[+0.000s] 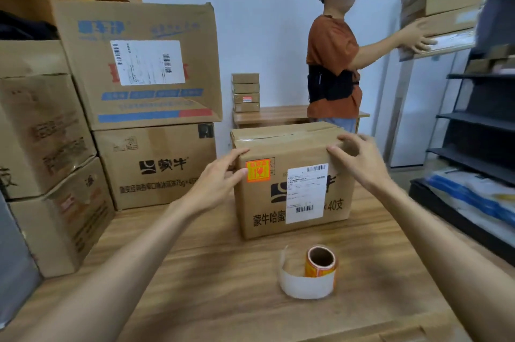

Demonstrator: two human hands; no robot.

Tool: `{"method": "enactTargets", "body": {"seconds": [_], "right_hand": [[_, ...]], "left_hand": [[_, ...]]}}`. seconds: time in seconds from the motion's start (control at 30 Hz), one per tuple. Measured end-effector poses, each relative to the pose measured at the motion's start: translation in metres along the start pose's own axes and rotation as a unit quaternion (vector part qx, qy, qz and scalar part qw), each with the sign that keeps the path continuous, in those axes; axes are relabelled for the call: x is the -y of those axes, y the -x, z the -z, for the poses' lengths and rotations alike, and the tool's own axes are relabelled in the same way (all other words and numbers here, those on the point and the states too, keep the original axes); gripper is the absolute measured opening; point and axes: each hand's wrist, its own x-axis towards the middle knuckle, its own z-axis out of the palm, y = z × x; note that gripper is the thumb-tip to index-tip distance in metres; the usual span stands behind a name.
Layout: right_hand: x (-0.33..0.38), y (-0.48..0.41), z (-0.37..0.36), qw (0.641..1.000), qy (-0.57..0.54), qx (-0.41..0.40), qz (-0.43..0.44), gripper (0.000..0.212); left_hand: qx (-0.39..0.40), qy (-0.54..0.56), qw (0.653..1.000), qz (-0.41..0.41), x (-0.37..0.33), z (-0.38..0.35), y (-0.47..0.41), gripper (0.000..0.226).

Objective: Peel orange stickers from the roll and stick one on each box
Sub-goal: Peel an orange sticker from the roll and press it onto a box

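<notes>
— While the box [278,146] stands on the counter [195,272], where's the roll [320,262]?
— Six o'clock of it; orange sticker [258,171] at its ten o'clock, left hand [220,174] touching there, fingers straight; right hand [359,160] spread loose at two o'clock.

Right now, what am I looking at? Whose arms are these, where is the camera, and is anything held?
No machine here: a person wears a camera on the head, so the one picture looks down along their own arms. The left hand and right hand reach to the upper corners of a cardboard box standing on a wooden table. The box already bears an orange sticker left of a white shipping label. The sticker roll rests in front, held by neither hand. Another person works behind.
</notes>
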Motion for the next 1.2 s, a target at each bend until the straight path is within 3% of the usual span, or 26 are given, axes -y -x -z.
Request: {"method": "enactTargets", "body": {"seconds": [0.3, 0.67, 1.0, 1.2], "right_hand": [[-0.074, -0.064, 0.03, 0.993, 0.114, 0.019, 0.002, 0.051], [-0.138, -0.143, 0.029, 0.994, 0.101, 0.026, 0.019, 0.058], [-0.166, -0.176, 0.031, 0.992, 0.123, 0.015, -0.001, 0.053], [-0.162, -0.188, 0.037, 0.98, 0.19, 0.061, -0.018, 0.055]], "left_hand": [[0.024, 0.027, 0.999, 0.008, -0.001, -0.068, -0.104, 0.046], [0.02, 0.032, 0.999, -0.019, 0.029, -0.124, -0.196, 0.047], [0.018, 0.05, 0.998, -0.024, 0.032, -0.152, -0.234, 0.05], [0.038, 0.01, 0.999, -0.013, 0.023, -0.139, -0.23, 0.057]]}}
